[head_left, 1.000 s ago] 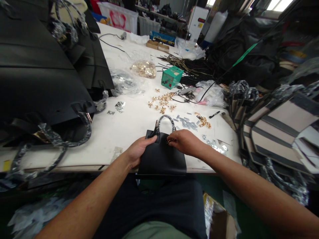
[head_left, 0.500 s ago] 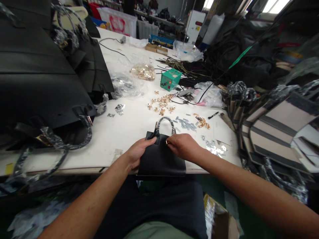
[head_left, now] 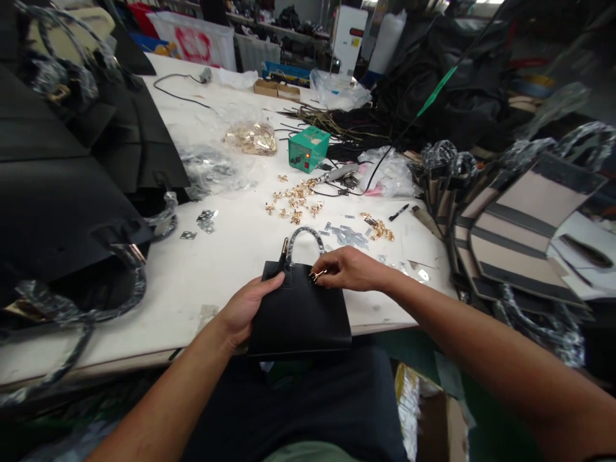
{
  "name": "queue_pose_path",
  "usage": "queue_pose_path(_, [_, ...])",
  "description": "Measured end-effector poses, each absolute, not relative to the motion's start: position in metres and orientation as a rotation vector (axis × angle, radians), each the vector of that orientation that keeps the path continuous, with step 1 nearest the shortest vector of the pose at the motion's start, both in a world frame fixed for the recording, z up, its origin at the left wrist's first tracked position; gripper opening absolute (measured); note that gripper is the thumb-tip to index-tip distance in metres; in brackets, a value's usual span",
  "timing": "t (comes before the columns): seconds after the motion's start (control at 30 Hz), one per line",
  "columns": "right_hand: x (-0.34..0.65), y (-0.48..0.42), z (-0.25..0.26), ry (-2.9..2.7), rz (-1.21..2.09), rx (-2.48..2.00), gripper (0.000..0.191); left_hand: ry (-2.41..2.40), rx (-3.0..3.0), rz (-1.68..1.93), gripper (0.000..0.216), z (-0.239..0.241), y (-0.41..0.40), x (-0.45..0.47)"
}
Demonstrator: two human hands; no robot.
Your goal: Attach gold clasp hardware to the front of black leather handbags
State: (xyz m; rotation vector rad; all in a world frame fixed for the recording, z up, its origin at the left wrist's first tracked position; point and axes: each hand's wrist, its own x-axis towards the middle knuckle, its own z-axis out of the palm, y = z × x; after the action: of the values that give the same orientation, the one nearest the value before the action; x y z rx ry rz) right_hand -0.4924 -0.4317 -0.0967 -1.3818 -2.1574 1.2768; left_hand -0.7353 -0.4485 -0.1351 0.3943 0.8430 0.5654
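A black handbag panel (head_left: 301, 321) with a plastic-wrapped handle (head_left: 307, 232) lies at the table's front edge, its lower part over my lap. My left hand (head_left: 245, 307) grips its left side, thumb on the front near the handle's base and the other fingers behind. Between the thumb and fingers of my right hand (head_left: 344, 269) is a small gold metal fitting (head_left: 316, 276), held against the panel's upper right. My right fingers cover part of the fitting and the handle's right end.
Gold fittings (head_left: 296, 199) and grey metal plates (head_left: 349, 236) lie beyond the panel. Behind them stands a green box with a lit red switch (head_left: 308, 151), beside a corded tool (head_left: 341, 172). Black bag pieces (head_left: 62, 199) are stacked left, beige-and-black panels (head_left: 514, 237) right.
The view has shifted, so the table's items appear further left. My right hand has turned, and more of the gold fitting shows at its fingertips. My left hand keeps its grip.
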Motion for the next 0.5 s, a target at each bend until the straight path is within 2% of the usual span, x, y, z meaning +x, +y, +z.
queue_pose_path(0.17, [-0.487, -0.42, -0.104, -2.158, 1.329, -1.317, 0.022, 0.939, 0.361, 0.561, 0.032, -0.135, -0.446, -0.734])
queue_pose_path(0.5, [-0.496, -0.424, -0.112, -2.247, 1.094, -1.274, 0.021, 1.043, 0.299, 0.567, 0.034, -0.135, -0.443, -0.731])
